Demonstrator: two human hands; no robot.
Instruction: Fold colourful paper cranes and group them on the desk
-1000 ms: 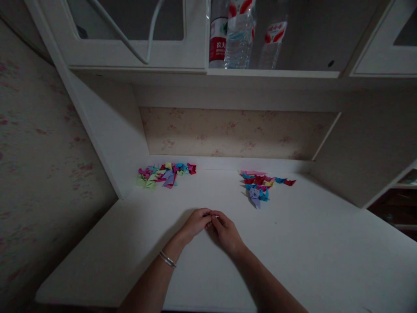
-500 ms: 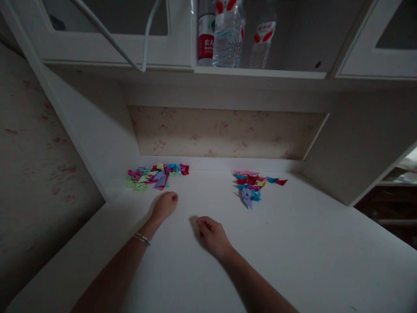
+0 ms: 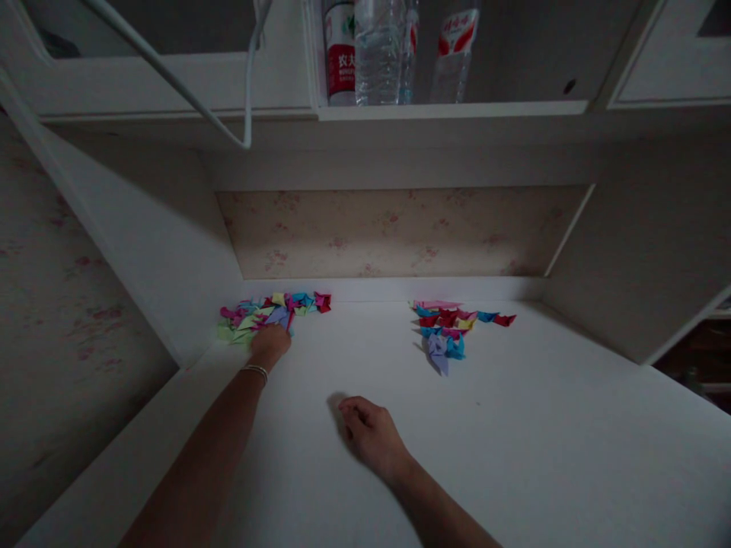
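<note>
My left hand (image 3: 270, 344), with bracelets at its wrist, reaches to the front edge of a pile of colourful folded paper pieces (image 3: 247, 323) on the left of the white tabletop (image 3: 365, 502). It touches or nearly touches a purple paper piece (image 3: 278, 316); the back of the hand hides its fingertips. Lower and nearer the middle, my right hand (image 3: 371, 434) rests on the tabletop with its fingers curled closed, and nothing shows in it. Farther right lies a second group of folded papers (image 3: 439, 323), red, blue, yellow, pink and purple, with a purple piece (image 3: 438, 352) at its front.
Above the back of the tabletop hangs a white cabinet (image 3: 400, 137) with several plastic bottles (image 3: 378, 57) on its open shelf. A white cable or bar (image 3: 247, 91) dangles in front. Side panels (image 3: 622, 251) and flowered wallpaper (image 3: 365, 236) bound the recess.
My left hand has moved forward and left to the left paper pile. The right hand stays closed in about the same place. The view has shifted slightly.
</note>
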